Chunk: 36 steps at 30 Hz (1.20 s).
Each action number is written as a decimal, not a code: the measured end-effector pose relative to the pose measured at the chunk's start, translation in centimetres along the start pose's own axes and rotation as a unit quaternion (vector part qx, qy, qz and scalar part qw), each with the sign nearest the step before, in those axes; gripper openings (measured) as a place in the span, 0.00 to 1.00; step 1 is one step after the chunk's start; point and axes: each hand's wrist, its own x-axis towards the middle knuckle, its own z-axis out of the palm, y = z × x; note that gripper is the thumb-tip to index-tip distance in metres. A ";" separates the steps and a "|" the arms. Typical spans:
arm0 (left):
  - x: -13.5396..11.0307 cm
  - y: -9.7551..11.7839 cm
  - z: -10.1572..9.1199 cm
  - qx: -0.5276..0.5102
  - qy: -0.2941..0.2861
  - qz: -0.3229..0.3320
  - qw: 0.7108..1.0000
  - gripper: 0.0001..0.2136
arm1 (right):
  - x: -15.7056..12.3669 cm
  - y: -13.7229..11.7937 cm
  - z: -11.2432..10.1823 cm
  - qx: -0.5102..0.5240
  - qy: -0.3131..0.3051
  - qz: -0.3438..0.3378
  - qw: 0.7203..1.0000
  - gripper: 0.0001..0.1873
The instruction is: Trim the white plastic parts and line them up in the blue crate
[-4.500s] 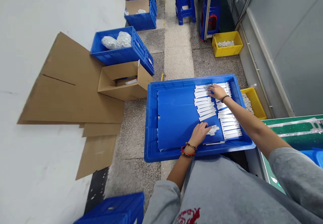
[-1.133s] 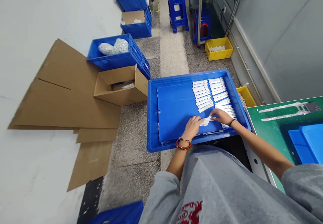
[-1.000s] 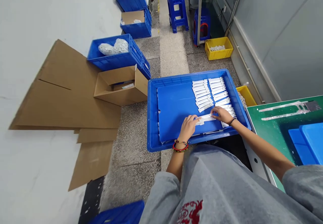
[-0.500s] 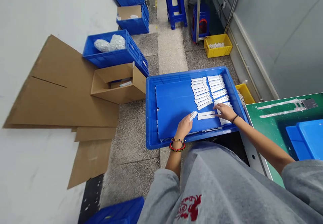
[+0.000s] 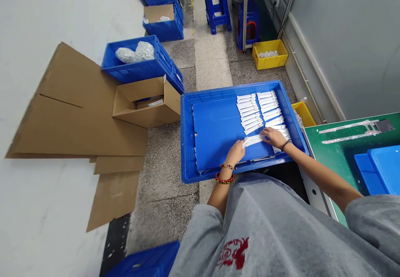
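A big blue crate (image 5: 187,143) sits in front of me with a blue sheet (image 5: 215,131) lying in it. Two columns of white strips (image 5: 250,112) lie on the sheet's right part. My left hand (image 5: 235,154), with red and beaded bracelets at the wrist, is closed on a small bunch of white strips near the crate's near edge. My right hand (image 5: 273,136) lies with its fingers on a white strip (image 5: 254,139) just below the left column, its fingertips touching it.
An open cardboard box (image 5: 145,104) and flat cardboard sheets (image 5: 75,114) lie to the left. Blue crates (image 5: 140,62) with white bagged parts stand behind. Yellow bins (image 5: 269,54) and blue stools (image 5: 216,2) are farther back. A green table (image 5: 350,143) carrying blue trays is at my right.
My right hand slid a white strip up toward the bottom of the left column. My left hand shifted slightly right with its bunch of strips. The view drifted a little.
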 end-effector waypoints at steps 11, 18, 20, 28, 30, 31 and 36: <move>1.2 0.2 -0.3 -0.044 0.028 -0.035 0.998 0.08 | 1.6 0.8 -0.2 0.027 0.023 0.017 0.999 0.16; 1.2 1.1 -0.7 -0.071 0.029 -0.028 0.997 0.05 | 1.1 -0.5 -0.2 0.134 0.050 0.022 0.989 0.21; 1.1 1.4 -0.9 -0.086 0.018 -0.026 0.996 0.05 | 1.0 -1.5 0.2 0.190 0.037 0.007 0.981 0.23; 0.5 2.2 -0.9 -0.130 -0.009 -0.008 0.991 0.09 | 0.4 -3.2 1.9 0.335 0.012 0.015 0.942 0.12; 0.2 2.3 -0.7 -0.133 -0.009 -0.004 0.991 0.09 | 0.0 -3.0 1.9 0.348 0.007 0.021 0.937 0.12; 0.0 2.4 -0.6 -0.135 -0.009 -0.003 0.991 0.09 | -0.1 -2.9 1.9 0.353 0.005 0.023 0.935 0.13; -0.6 2.2 0.2 -0.133 -0.009 -0.014 0.991 0.08 | -1.0 -2.8 1.9 0.355 0.006 0.024 0.934 0.13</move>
